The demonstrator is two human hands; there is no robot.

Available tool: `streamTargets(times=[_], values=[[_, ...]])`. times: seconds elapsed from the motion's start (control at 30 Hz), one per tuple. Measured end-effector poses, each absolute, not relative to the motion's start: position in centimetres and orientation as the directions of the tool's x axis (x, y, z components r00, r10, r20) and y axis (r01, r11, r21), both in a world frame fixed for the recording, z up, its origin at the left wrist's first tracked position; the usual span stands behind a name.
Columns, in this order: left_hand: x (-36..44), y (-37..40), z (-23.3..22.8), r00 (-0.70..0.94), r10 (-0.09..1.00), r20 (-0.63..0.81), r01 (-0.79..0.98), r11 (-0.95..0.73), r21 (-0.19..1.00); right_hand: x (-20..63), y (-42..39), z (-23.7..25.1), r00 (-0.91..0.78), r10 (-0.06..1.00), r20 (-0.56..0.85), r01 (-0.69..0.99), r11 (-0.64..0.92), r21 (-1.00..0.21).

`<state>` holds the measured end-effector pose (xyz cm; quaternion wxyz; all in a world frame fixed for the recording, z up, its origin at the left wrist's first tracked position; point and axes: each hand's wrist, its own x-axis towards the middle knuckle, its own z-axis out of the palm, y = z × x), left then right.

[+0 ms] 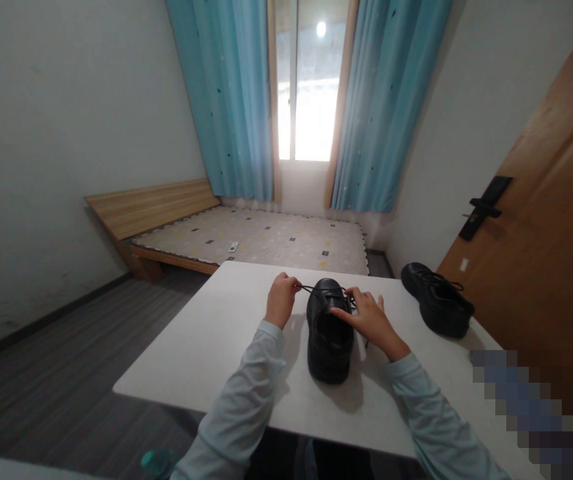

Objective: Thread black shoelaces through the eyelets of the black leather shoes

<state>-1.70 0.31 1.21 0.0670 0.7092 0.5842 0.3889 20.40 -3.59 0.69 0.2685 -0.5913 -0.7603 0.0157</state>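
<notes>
A black lace-up shoe stands upright on the white table in front of me, its toe pointing away. My left hand, to the left of the shoe, pinches a black shoelace between thumb and fingertips. The lace is drawn out taut from the shoe's front. On the shoe's right side lies my right hand, its thumb across the tongue and its index finger by the laces, gripping the upper. Its other fingers are partly raised, and any lace beneath them is hard to make out.
A second black shoe stands at the table's right edge. The white table reaches toward a bed with a small white object on it. To the right is a wooden door; a green-capped item sits low at left.
</notes>
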Motion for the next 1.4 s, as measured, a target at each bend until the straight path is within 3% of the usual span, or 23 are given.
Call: streamTargets(times=[0.17, 0.3, 0.4, 0.5, 0.67, 0.83, 1.03, 1.4], values=[[-1.5, 0.5, 1.9, -0.127, 0.807, 0.576, 0.614, -0.393, 0.685, 20.4, -3.6, 0.8, -0.155, 0.911, 0.382, 0.888, 0.298, -0.35], [-1.2, 0.9, 1.8, -0.201, 0.905, 0.375, 0.204, -0.336, 0.92, 20.6, -3.7, 0.8, -0.155, 0.918, 0.365, 0.881, 0.296, -0.37], [-0.9, 0.7, 1.9, -0.075, 0.974, 0.214, -0.232, -0.225, 0.946, 20.7, -3.8, 0.8, -0.156, 0.92, 0.36, 0.881, 0.295, -0.371], [-0.6, 0.2, 2.1, 0.077, 0.98, 0.182, -0.387, -0.139, 0.912, 20.7, -3.8, 0.7, -0.152, 0.917, 0.368, 0.877, 0.297, -0.378], [-0.4, -0.2, 2.4, 0.092, 0.965, 0.247, -0.284, -0.212, 0.935, 20.5, -4.0, 0.9, -0.14, 0.908, 0.395, 0.865, 0.306, -0.397], [-0.5, 0.1, 2.4, 0.093, 0.947, 0.307, 0.095, -0.315, 0.944, 20.2, -4.0, 1.0, -0.124, 0.913, 0.388, 0.878, 0.284, -0.386], [-0.7, -0.1, 1.9, 0.183, 0.899, 0.398, 0.483, -0.435, 0.76, 20.3, -3.9, 0.8, -0.126, 0.912, 0.391, 0.877, 0.287, -0.385], [-1.1, 0.2, 1.2, 0.275, 0.923, 0.27, 0.743, -0.383, 0.549, 20.2, -3.9, 0.8, -0.129, 0.898, 0.42, 0.898, 0.286, -0.334]])
